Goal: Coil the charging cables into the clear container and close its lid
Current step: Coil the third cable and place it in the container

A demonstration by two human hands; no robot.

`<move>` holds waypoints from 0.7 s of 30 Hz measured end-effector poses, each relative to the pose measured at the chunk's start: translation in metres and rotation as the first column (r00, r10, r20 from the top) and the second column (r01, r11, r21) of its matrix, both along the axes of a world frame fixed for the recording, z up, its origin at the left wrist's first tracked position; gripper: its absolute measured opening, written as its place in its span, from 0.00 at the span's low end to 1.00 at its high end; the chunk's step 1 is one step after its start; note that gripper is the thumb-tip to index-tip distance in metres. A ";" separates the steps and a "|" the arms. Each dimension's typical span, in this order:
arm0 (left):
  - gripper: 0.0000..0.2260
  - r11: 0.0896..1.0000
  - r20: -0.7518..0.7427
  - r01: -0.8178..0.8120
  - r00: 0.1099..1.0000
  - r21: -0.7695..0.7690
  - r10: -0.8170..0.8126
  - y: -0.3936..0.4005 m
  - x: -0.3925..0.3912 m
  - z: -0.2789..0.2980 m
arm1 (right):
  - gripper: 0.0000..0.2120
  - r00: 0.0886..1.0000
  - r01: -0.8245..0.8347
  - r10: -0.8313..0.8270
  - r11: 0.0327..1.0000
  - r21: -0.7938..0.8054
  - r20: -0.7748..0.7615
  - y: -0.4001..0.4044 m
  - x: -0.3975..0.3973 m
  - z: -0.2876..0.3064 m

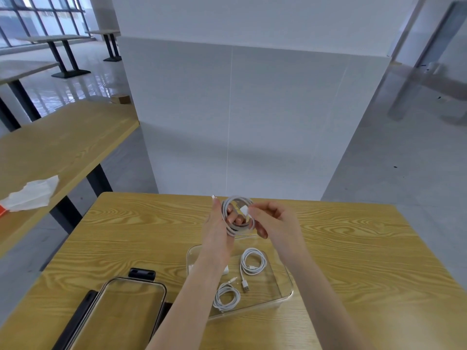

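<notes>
Both hands raised over the far end of the clear container (283,298), working one white cable coil (236,215). Left hand (218,224) has its fingers through the loop, curled on the coil, holding it upright; one plug end (213,197) sticks up just past the fingertips. Right hand (271,221) pinches the other white plug (244,210) against the coil's right side, remaining fingers curled.

Container sits open on the wooden counter (353,248), near-centre. Inside: two cables already coiled, one toward the far right (253,261), one nearer and left (226,297), USB plug (245,285) lying between them. Small white item under the left forearm, can't tell what it is.

Lid (131,306) lies flat on the counter left of the container, dark latches at its far and left edges, not touching it.

Second counter far left, with a crumpled white bag (32,192) on it.
</notes>
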State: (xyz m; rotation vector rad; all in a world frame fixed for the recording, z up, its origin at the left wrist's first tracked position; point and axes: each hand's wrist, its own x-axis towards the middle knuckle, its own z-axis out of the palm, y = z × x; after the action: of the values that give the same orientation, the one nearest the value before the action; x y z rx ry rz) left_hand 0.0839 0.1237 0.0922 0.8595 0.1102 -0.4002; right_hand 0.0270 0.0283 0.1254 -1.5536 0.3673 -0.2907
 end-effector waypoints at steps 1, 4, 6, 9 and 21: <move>0.21 0.999 0.003 -0.012 1.000 0.034 0.012 0.000 0.000 0.001 | 0.02 0.999 -0.004 0.004 1.000 -0.009 -0.040 -0.001 0.000 0.000; 0.22 0.995 0.042 -0.025 0.999 0.096 0.021 0.002 -0.001 0.005 | 0.03 0.994 -0.029 0.026 0.999 -0.021 -0.108 -0.002 -0.001 0.000; 0.21 0.993 0.078 -0.007 0.997 0.114 -0.002 0.004 -0.002 0.006 | 0.05 0.991 -0.058 0.046 0.995 -0.086 -0.128 -0.001 -0.001 0.002; 0.21 0.990 0.105 0.016 0.994 0.140 -0.031 0.005 -0.005 0.005 | 0.07 0.984 -0.093 0.036 0.937 -0.337 -0.172 0.000 -0.001 0.004; 0.24 0.972 0.187 0.116 0.970 0.206 -0.155 0.009 -0.008 0.002 | 0.03 0.988 0.136 -0.140 0.591 -0.795 0.064 0.008 -0.003 -0.012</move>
State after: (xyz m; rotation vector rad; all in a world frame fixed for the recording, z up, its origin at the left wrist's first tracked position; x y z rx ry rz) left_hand 0.0762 0.1323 0.0945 1.0998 -0.1001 -0.4330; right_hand 0.0241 0.0367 0.1135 -2.4327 0.3835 -0.6405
